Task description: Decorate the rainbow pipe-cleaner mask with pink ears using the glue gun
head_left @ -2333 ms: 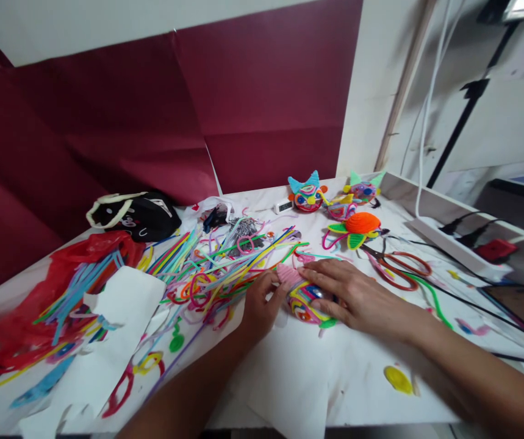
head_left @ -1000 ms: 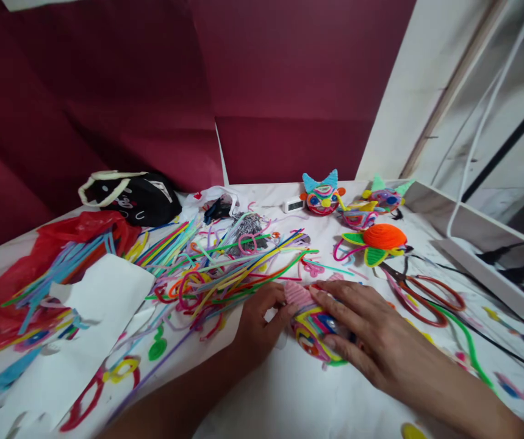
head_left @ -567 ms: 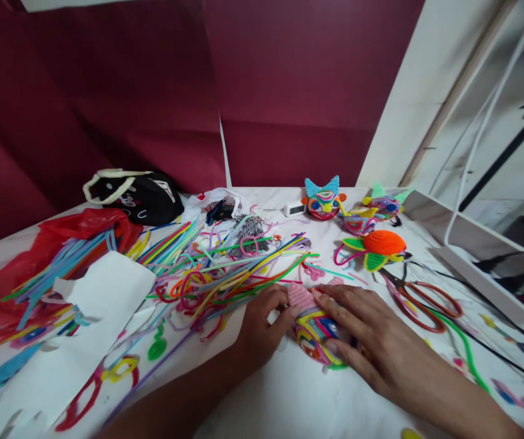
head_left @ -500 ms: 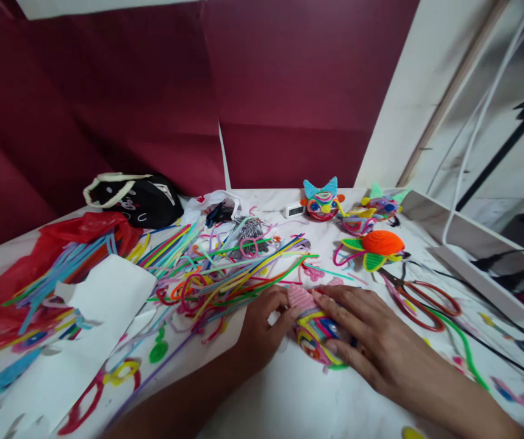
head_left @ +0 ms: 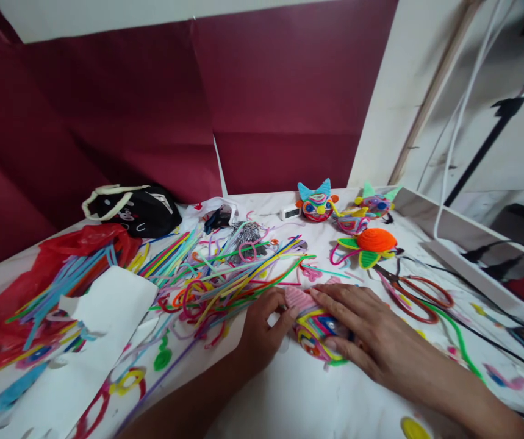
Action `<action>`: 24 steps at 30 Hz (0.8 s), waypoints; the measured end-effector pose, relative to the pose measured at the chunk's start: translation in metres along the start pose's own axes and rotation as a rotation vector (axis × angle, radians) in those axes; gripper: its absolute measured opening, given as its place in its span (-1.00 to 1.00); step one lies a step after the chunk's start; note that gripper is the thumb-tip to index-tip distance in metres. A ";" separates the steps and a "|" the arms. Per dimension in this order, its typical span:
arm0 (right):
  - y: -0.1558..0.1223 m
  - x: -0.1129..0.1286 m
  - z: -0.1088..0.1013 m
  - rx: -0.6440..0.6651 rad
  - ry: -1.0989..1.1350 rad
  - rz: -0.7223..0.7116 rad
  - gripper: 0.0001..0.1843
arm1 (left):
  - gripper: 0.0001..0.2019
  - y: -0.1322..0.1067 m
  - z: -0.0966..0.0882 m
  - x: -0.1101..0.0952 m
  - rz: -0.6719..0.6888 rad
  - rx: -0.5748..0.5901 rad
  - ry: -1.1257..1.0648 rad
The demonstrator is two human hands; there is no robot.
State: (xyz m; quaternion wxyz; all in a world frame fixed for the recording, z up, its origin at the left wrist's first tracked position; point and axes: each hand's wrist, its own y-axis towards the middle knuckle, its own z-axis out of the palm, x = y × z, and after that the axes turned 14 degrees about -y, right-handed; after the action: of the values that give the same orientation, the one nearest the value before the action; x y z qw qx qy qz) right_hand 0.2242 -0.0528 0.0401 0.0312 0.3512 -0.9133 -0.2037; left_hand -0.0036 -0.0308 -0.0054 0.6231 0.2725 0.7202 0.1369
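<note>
A small multicoloured pipe-cleaner figure (head_left: 313,332) with a pink coiled ear lies on the white table (head_left: 298,396) just in front of me. My right hand (head_left: 357,326) rests flat over its right side, fingers stretched out and pressing on it. My left hand (head_left: 262,323) is curled against its left side, thumb and fingers pinching the pink ear. A big loose heap of coloured pipe cleaners (head_left: 216,274) spreads just behind my left hand.
Finished pipe-cleaner figures (head_left: 316,201) and an orange flower shape (head_left: 371,242) stand at the back right, red-handled scissors (head_left: 415,289) beside them. A black pouch (head_left: 133,209), a red plastic bag (head_left: 37,286) and white paper (head_left: 101,317) lie left. A power strip (head_left: 467,259) sits on the right edge.
Both hands stay on the figure in the same grip. Only the camera has shifted, first tilting up and right, then slightly back to the left.
</note>
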 end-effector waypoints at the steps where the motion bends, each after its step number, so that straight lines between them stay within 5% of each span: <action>1: 0.000 0.000 0.000 -0.007 -0.003 -0.003 -0.43 | -0.89 0.000 0.000 -0.001 -0.006 0.005 -0.004; 11: -0.004 -0.001 0.001 0.009 0.009 0.025 -0.38 | -0.90 -0.001 -0.001 -0.001 0.004 0.001 0.031; 24: -0.006 -0.030 -0.019 -0.064 0.137 0.251 -0.57 | -0.84 -0.003 -0.001 0.007 -0.080 0.026 -0.063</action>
State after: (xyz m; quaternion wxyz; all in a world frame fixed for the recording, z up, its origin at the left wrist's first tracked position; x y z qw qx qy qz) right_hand 0.2544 -0.0439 0.0573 0.1297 0.2460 -0.9389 -0.2029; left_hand -0.0062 -0.0290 -0.0127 0.6471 0.2556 0.7122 0.0938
